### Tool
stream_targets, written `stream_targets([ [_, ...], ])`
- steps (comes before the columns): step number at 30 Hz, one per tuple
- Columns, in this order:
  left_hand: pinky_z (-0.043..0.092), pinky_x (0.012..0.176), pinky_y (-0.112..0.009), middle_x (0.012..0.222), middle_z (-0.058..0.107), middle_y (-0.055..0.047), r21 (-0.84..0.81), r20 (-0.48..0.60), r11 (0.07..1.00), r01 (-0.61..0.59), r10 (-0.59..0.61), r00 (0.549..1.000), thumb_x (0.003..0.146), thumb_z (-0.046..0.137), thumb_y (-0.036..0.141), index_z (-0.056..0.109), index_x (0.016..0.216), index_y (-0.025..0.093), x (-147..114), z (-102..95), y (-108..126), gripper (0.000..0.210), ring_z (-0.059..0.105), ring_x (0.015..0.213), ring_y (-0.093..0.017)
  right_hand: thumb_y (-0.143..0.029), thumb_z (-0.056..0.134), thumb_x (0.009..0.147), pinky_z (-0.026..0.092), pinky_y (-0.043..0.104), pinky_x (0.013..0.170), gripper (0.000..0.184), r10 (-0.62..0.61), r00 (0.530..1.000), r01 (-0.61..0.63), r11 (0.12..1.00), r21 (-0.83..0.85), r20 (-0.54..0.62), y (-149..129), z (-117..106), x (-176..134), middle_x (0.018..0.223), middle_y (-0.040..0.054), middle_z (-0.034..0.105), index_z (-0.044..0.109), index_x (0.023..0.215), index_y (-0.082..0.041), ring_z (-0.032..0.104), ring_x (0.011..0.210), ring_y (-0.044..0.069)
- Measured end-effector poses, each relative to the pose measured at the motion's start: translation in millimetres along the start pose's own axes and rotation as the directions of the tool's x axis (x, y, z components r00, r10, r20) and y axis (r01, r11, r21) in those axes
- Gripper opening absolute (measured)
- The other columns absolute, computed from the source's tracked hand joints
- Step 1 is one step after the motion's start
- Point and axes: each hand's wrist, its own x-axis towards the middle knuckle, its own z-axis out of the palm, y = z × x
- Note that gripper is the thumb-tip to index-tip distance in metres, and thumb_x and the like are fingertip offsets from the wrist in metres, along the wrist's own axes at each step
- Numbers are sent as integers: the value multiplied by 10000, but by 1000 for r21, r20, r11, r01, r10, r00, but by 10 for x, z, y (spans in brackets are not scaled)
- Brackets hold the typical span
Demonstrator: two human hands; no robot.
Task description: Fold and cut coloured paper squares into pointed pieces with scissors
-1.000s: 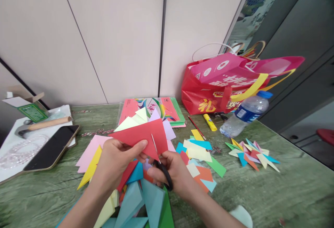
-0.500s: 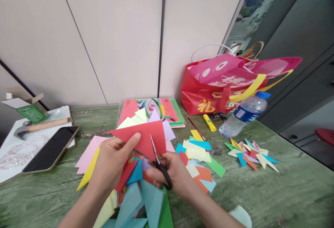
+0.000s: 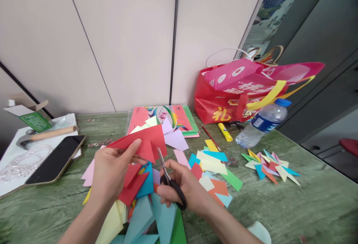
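Note:
Between the thumb and fingers of my left hand is a folded sheet of red paper, held up over the pile. A slit runs up from its lower edge near the right end. My right hand grips a pair of scissors with black handles, blades pointing up at the right part of the paper. Below both hands lies a heap of folded coloured paper, with light blue pieces, red pieces and pale yellow pieces. Paper offcuts are scattered to the right.
A multicoloured paper star lies at right, near a water bottle and a red bag. A glue stick, a pencil and a paper pack sit behind. At left are a phone and a hammer.
The red paper has moved left with my left hand and now shows a slit. The scissors have come slightly down and away from the middle of the paper.

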Motion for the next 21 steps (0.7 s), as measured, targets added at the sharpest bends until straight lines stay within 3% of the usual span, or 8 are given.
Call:
stream_targets([
  [6,499,457,-191,488,692,11,-166,131,984,66,-45,990,631,759,324,695,549,182,9,-15,9,176,611,432,-133,-390,764,642,415,181,449,558,-16,994,18,1000,-12,112,-44,-12,-5,574,-40,600,474,1069,-179,533,460,83],
  [12,498,434,-208,542,703,-8,-311,273,936,167,-81,959,632,761,308,688,589,158,-24,-24,27,172,597,422,-130,-346,756,679,415,184,505,639,-51,994,50,999,12,98,-33,-15,12,660,-33,573,431,1207,-194,532,549,83],
  [17,504,453,-225,533,701,-6,-257,214,961,98,-43,976,639,751,321,685,601,161,-50,3,17,177,612,435,-147,-337,738,708,428,214,549,638,-72,990,72,997,3,125,4,-31,17,689,-26,565,403,1237,-213,534,591,99],
  [21,472,443,-201,447,666,1,-113,255,992,51,-20,967,672,718,325,691,618,161,-93,22,17,175,600,419,-140,-329,764,674,412,225,548,634,-72,994,72,997,1,84,-11,-27,17,701,-21,564,435,1200,-198,530,594,109],
])
